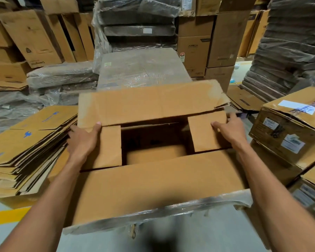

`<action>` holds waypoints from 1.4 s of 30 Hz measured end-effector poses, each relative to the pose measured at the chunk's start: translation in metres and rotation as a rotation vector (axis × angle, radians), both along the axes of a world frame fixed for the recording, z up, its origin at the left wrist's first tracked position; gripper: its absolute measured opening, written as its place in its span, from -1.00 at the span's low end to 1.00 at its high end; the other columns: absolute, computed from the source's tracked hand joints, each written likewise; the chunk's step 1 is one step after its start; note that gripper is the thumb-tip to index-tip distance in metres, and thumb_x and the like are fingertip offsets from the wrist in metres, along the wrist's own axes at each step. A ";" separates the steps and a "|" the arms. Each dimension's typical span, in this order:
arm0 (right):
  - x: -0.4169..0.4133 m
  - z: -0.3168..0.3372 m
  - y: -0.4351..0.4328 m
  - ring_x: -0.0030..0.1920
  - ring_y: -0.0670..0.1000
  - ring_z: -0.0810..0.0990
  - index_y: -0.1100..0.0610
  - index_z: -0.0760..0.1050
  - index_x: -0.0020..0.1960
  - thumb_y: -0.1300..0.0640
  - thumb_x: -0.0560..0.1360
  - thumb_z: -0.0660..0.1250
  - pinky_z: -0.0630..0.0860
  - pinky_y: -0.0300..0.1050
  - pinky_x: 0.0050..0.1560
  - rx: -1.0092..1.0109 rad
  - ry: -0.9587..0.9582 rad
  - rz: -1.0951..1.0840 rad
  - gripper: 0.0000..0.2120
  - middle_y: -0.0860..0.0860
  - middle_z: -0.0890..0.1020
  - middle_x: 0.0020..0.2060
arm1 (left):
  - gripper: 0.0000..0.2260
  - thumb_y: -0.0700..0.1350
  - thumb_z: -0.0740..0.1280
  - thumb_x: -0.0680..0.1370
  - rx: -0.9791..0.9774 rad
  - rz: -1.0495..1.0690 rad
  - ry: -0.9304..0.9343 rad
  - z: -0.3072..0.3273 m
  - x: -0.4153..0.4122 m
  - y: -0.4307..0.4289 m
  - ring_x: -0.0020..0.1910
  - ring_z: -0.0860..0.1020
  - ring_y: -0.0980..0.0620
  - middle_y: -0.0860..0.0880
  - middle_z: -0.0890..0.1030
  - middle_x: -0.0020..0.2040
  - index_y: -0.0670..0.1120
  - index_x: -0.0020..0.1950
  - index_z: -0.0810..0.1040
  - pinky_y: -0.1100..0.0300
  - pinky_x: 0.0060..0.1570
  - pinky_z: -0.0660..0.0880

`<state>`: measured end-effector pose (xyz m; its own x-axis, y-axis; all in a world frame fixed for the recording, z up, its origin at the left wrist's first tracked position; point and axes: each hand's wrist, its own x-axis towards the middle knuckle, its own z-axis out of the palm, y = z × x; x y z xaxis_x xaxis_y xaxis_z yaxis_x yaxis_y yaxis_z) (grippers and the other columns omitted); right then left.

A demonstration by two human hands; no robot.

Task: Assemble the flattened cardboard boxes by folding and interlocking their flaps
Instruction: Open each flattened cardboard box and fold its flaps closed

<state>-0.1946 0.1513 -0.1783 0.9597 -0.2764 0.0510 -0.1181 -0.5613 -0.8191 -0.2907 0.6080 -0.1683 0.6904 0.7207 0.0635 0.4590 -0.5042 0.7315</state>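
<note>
A brown cardboard box (158, 188) stands open in front of me, its inside dark. The near long flap lies toward me with clear tape along its edge. The far long flap (149, 104) tilts up and away. My left hand (82, 140) presses the left short flap (109, 146) inward, thumb on top at the far flap's corner. My right hand (229, 131) presses the right short flap (207, 131) inward, its fingers at the box's far right corner.
A pile of flattened boxes (25, 146) lies at my left. Taped, labelled cartons (289, 135) sit at my right. Plastic-wrapped pallets of cardboard (140, 70) and stacked cartons fill the background. Grey floor with a yellow line (7, 215) is below.
</note>
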 end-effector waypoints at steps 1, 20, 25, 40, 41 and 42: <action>-0.003 -0.011 0.001 0.35 0.24 0.45 0.10 0.34 0.46 -0.03 0.48 0.52 0.41 0.25 0.38 -0.010 -0.006 0.003 -0.34 0.18 0.46 0.34 | -0.04 0.42 0.32 0.48 0.002 0.001 0.015 -0.011 -0.005 -0.006 0.45 0.31 -0.38 -0.32 0.30 0.51 -0.27 0.55 0.13 -0.30 0.38 0.31; -0.061 -0.048 0.099 0.23 0.02 0.62 0.19 0.58 0.29 0.29 0.54 0.41 0.46 -0.17 0.30 -0.019 -0.109 0.427 -0.67 0.03 0.68 0.15 | 0.34 0.54 0.40 0.26 0.394 -0.035 0.017 -0.080 -0.055 -0.067 0.61 -0.09 -0.35 -0.41 -0.18 0.60 -0.22 0.63 -0.25 -0.30 0.51 -0.03; -0.079 -0.020 0.154 -0.11 -0.06 0.67 0.14 0.44 -0.04 0.38 0.55 0.39 0.58 0.14 0.29 0.812 -0.051 0.324 -0.81 -0.10 0.60 -0.26 | 0.35 0.55 0.42 0.21 0.356 -0.012 -0.009 -0.082 -0.061 -0.061 0.59 0.06 -0.30 -0.31 -0.02 0.63 -0.27 0.63 -0.10 -0.27 0.46 0.13; 0.006 0.066 0.199 0.58 0.14 0.19 0.06 0.22 0.57 -0.01 0.53 0.34 0.22 0.26 0.48 -0.816 -0.487 0.354 -0.34 0.10 0.24 0.60 | 0.34 0.51 0.46 0.22 0.480 -0.053 0.085 -0.088 -0.070 -0.060 0.53 0.10 -0.40 -0.35 -0.12 0.62 -0.16 0.66 -0.17 -0.30 0.38 0.23; 0.009 0.065 0.200 0.55 0.14 0.25 0.06 0.26 0.54 0.01 0.52 0.34 0.23 0.27 0.46 -0.851 -0.456 0.380 -0.37 0.08 0.32 0.55 | 0.34 0.51 0.46 0.22 0.480 -0.048 0.088 -0.089 -0.070 -0.060 0.53 0.11 -0.40 -0.35 -0.11 0.62 -0.16 0.66 -0.17 -0.30 0.38 0.24; 0.012 0.063 0.200 0.52 0.14 0.29 0.06 0.29 0.52 0.03 0.52 0.34 0.21 0.28 0.47 -0.870 -0.420 0.406 -0.40 0.07 0.38 0.51 | 0.34 0.50 0.46 0.23 0.483 -0.045 0.088 -0.090 -0.070 -0.060 0.53 0.12 -0.41 -0.35 -0.09 0.62 -0.17 0.66 -0.17 -0.30 0.37 0.25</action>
